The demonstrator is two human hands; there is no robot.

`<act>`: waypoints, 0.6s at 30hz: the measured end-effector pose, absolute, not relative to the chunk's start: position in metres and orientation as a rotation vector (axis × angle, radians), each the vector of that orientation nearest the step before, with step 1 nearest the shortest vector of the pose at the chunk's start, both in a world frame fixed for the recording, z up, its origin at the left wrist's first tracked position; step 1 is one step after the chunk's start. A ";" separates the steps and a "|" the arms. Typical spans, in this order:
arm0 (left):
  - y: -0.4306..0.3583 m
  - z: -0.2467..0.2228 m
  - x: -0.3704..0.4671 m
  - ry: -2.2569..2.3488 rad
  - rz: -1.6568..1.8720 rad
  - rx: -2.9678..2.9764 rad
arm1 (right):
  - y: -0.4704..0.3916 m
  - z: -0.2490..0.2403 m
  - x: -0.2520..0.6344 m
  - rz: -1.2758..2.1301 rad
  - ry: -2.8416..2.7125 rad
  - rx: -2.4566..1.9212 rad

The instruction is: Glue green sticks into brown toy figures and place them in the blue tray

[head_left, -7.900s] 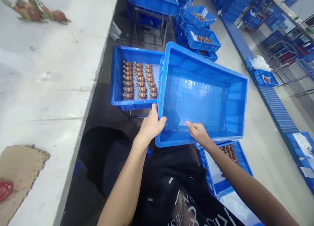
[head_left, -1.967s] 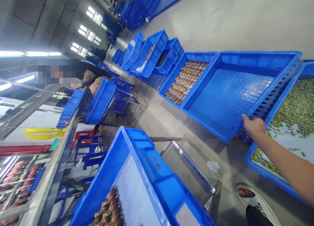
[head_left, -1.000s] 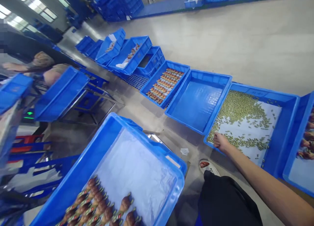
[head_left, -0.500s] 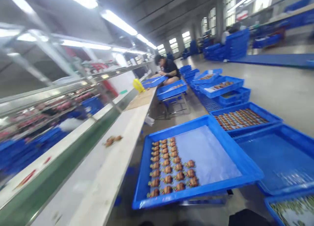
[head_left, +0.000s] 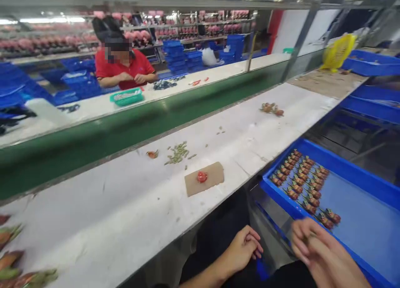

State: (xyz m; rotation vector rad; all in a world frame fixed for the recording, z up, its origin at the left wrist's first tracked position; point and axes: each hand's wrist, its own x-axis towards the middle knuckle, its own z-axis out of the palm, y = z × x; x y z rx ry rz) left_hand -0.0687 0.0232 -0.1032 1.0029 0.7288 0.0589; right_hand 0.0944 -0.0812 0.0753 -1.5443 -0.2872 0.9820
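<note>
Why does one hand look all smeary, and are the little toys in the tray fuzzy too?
Head view: the right hand is smeared by motion blur; the left hand is sharper; the toys in the blue tray stay fairly clear; edges bend from the wide lens.

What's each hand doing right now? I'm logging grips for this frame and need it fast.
Left hand: loosely curled, holding nothing visible, below the table edge.
Right hand: blurred, beside the blue tray; cannot tell whether it holds anything.

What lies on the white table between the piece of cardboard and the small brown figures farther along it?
In the head view, the white table is bare between the cardboard and the brown figures, apart from stains.
</note>
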 end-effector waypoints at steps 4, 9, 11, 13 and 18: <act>0.024 -0.110 -0.071 0.718 0.119 0.958 | 0.070 0.113 0.065 1.121 -0.694 -1.570; 0.030 -0.123 -0.073 0.734 0.171 0.933 | 0.232 0.124 0.041 1.122 -1.205 -1.837; 0.035 -0.128 -0.074 0.734 0.189 0.913 | 0.273 0.118 0.031 1.114 -1.325 -1.905; 0.038 -0.133 -0.074 0.722 0.204 0.889 | 0.302 0.109 0.022 1.088 -1.422 -1.947; 0.040 -0.144 -0.072 0.705 0.230 0.837 | 0.334 0.091 0.012 1.048 -1.526 -1.942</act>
